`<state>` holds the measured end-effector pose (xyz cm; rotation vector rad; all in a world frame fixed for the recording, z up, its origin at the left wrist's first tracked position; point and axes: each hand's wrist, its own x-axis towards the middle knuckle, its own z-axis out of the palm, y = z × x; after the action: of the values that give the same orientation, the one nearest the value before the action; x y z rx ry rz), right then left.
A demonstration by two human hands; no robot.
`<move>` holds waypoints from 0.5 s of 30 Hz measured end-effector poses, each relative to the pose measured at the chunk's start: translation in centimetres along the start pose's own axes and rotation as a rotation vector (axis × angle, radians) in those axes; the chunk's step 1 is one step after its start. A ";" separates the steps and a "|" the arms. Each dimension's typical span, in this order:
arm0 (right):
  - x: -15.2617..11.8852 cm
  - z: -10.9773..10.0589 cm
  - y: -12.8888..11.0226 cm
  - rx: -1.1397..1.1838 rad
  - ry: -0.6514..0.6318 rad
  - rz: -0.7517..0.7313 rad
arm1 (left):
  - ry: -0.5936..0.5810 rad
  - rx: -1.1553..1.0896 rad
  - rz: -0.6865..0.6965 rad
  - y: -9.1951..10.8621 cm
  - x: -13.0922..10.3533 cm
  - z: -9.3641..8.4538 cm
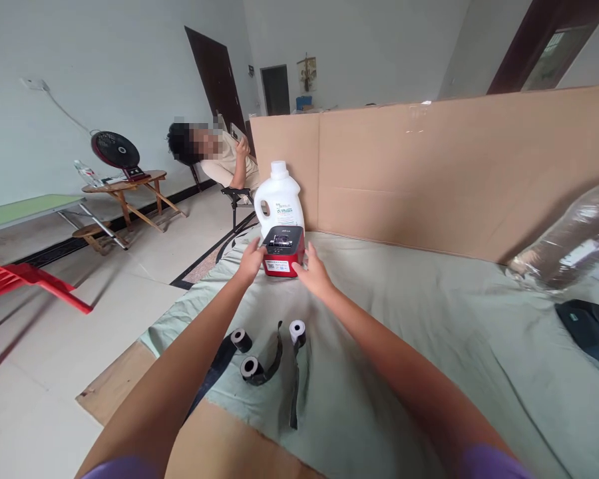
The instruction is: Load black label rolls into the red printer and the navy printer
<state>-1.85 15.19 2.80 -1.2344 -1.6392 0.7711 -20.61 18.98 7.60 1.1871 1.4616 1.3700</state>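
A small red and black printer point(282, 255) with a label on its front stands on the green cloth point(389, 319), right in front of a white jug point(278, 193). My left hand point(251, 261) is against its left side, the thumb near the front corner. On the other side my right hand point(314, 270) grips it, the thumb lying on the red front. Nearer to me lie three small rolls: a dark roll point(240, 340), a second dark roll point(250, 367) and a paler roll point(297, 330), all with dark strips partly unrolled.
Behind the cloth stands a long cardboard panel point(409, 179). At right are a plastic-wrapped bundle point(574, 233) and a dark device point(592, 332). A seated person point(229, 163) holds a phone-like object. A fan point(117, 150) on a wooden table and a red chair point(34, 279) are at left.
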 end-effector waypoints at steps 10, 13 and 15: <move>-25.0 -30.1 5.3 -0.627 0.467 0.272 | -0.575 0.419 0.809 6.7 -26.8 3.4; -28.7 -38.0 6.1 -0.906 0.671 0.470 | -0.931 0.730 0.851 3.1 -31.3 9.3; -29.0 -41.3 6.9 -0.960 0.753 0.650 | -1.053 0.879 0.818 0.6 -32.3 13.4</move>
<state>41.11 -12.08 4.20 -2.4179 -0.9235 -0.2432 0.34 -8.86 5.20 2.7047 0.7314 0.2095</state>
